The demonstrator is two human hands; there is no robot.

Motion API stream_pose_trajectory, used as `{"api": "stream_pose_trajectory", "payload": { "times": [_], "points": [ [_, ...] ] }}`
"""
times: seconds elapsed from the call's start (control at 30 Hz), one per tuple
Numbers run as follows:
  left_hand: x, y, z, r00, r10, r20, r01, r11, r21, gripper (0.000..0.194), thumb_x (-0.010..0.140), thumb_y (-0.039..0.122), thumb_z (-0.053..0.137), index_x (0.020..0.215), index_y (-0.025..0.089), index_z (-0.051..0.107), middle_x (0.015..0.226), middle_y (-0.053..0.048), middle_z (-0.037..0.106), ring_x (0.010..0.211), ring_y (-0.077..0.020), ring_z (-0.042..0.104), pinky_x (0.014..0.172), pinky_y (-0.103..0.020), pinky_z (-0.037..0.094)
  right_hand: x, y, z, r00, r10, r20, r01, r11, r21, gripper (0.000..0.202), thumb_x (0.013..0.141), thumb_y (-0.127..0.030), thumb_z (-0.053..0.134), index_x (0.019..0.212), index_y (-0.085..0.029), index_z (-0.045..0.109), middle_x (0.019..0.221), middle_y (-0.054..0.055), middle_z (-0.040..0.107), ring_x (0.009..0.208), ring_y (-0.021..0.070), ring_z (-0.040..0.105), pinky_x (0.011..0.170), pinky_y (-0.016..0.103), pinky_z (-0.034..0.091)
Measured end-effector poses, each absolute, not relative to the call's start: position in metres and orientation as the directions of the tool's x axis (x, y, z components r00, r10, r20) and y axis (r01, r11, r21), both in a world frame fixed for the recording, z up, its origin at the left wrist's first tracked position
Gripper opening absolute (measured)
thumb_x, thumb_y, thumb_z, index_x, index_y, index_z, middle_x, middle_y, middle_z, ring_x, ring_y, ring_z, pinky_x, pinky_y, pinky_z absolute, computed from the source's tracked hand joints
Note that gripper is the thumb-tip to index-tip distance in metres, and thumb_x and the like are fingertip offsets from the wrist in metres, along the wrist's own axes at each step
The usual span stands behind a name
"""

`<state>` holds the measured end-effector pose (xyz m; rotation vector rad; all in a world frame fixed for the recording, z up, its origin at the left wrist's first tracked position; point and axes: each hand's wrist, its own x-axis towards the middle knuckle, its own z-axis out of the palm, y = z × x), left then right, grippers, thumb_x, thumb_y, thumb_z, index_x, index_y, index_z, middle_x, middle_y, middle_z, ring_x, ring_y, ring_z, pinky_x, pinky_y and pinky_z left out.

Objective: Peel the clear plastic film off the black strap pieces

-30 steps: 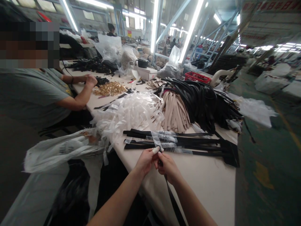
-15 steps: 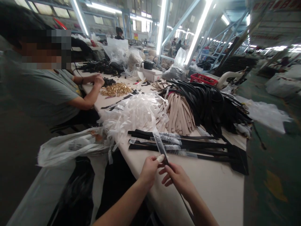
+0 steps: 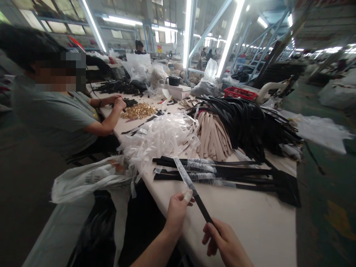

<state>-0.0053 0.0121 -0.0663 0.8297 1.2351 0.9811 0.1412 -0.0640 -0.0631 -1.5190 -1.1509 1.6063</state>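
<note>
your left hand (image 3: 178, 207) pinches the clear sleeve (image 3: 183, 176) on the black strap (image 3: 201, 209), above the table (image 3: 250, 218) edge; right hand (image 3: 225, 241) grips the strap lower. a loose pinch likely lets the sleeve slide off.

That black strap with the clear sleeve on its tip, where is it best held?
Judging by its pose, grip the black strap on its bare middle, from the near table edge, as the right hand does. The left hand pinches where the clear sleeve begins. The strap is thin and flat, so a pinch across its faces suits it.
</note>
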Motion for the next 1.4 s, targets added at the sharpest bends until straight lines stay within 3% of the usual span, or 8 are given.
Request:
{"api": "stream_pose_trajectory", "payload": {
  "times": [0.2, 0.4, 0.57, 0.77, 1.0, 1.17, 1.33, 1.4],
  "points": [
    [0.013, -0.014, -0.060, 0.323, 0.876, -0.358, -0.091, 0.405, 0.910, 0.047, 0.084, 0.054, 0.061, 0.059, 0.015, 0.065, 0.052, -0.002, 0.057, 0.051, -0.0136, 0.049, 0.054, -0.026, 0.036, 0.149, -0.073, -0.062, -0.071, 0.916, -0.395, 0.032, -0.394, -0.919, 0.055, 0.093, -0.064, 0.041, 0.091, -0.013, 0.060, 0.077, 0.008, 0.070, 0.050, 0.0148, 0.065, 0.045, 0.023, 0.047],
    [0.015, -0.014, -0.054, 0.092, 0.936, -0.338, -0.046, 0.344, 0.938, 0.039, 0.080, 0.050, 0.068, 0.062, 0.015, 0.069, 0.062, -0.005, 0.064, 0.064, -0.0171, 0.053, 0.065, -0.027, 0.040, 0.168, -0.093, -0.067, -0.142, 0.881, -0.451, 0.032, -0.451, -0.892, 0.057, 0.090, -0.069, 0.044, 0.090, -0.014, 0.059, 0.077, 0.008, 0.071, 0.045, 0.0129, 0.063, 0.040, 0.021, 0.041],
    [0.026, -0.041, -0.060, 0.373, 0.849, -0.374, -0.075, 0.429, 0.900, 0.045, 0.083, 0.052, 0.065, 0.056, 0.016, 0.062, 0.051, -0.002, 0.056, 0.054, -0.0158, 0.051, 0.057, -0.027, 0.037, 0.171, -0.097, -0.070, -0.118, 0.892, -0.436, -0.005, -0.439, -0.898, 0.061, 0.088, -0.072, 0.043, 0.087, -0.014, 0.061, 0.075, 0.008, 0.069, 0.046, 0.0137, 0.063, 0.043, 0.023, 0.044],
    [0.036, -0.032, -0.063, 0.477, 0.715, -0.511, -0.374, 0.691, 0.618, 0.047, 0.083, 0.059, 0.058, 0.095, 0.014, 0.066, 0.093, -0.015, 0.073, 0.073, -0.0232, 0.067, 0.065, -0.032, 0.047, 0.167, -0.106, -0.075, -0.171, 0.850, -0.498, -0.097, -0.517, -0.850, 0.061, 0.086, -0.073, 0.046, 0.094, -0.014, 0.058, 0.075, 0.008, 0.070, 0.039, 0.0121, 0.060, 0.036, 0.020, 0.038],
    [0.048, -0.026, -0.063, 0.270, 0.868, -0.416, -0.524, 0.495, 0.693, 0.038, 0.087, 0.053, 0.058, 0.080, 0.016, 0.058, 0.082, -0.012, 0.072, 0.073, -0.0218, 0.067, 0.075, -0.034, 0.050, 0.164, -0.113, -0.080, -0.176, 0.838, -0.516, -0.060, -0.533, -0.844, 0.058, 0.088, -0.070, 0.046, 0.092, -0.013, 0.060, 0.071, 0.008, 0.071, 0.040, 0.0109, 0.059, 0.036, 0.018, 0.036],
    [0.052, -0.046, -0.069, 0.407, 0.709, -0.576, -0.346, 0.703, 0.622, 0.046, 0.087, 0.061, 0.051, 0.086, 0.016, 0.061, 0.058, -0.003, 0.062, 0.033, -0.0102, 0.041, 0.039, -0.024, 0.033, 0.157, -0.109, -0.078, -0.096, 0.894, -0.437, -0.002, -0.440, -0.898, 0.056, 0.090, -0.069, 0.043, 0.078, -0.016, 0.059, 0.059, 0.004, 0.066, 0.037, 0.0109, 0.053, 0.037, 0.020, 0.038],
    [0.053, -0.052, -0.067, 0.292, 0.807, -0.513, -0.468, 0.588, 0.660, 0.034, 0.081, 0.050, 0.064, 0.079, 0.016, 0.060, 0.081, -0.010, 0.071, 0.071, -0.0197, 0.066, 0.061, -0.027, 0.048, 0.151, -0.112, -0.082, -0.102, 0.861, -0.498, -0.034, -0.503, -0.864, 0.057, 0.088, -0.071, 0.044, 0.090, -0.017, 0.060, 0.062, 0.003, 0.065, 0.036, 0.0115, 0.050, 0.035, 0.021, 0.034],
    [0.056, -0.061, -0.071, 0.309, 0.765, -0.565, -0.447, 0.641, 0.624, 0.039, 0.079, 0.056, 0.062, 0.077, 0.017, 0.061, 0.070, -0.008, 0.068, 0.065, -0.0205, 0.065, 0.060, -0.029, 0.048, 0.150, -0.112, -0.080, -0.030, 0.891, -0.453, 0.022, -0.452, -0.892, 0.056, 0.087, -0.071, 0.045, 0.089, -0.017, 0.062, 0.063, 0.004, 0.065, 0.041, 0.0127, 0.053, 0.040, 0.023, 0.039]
  ]
}}
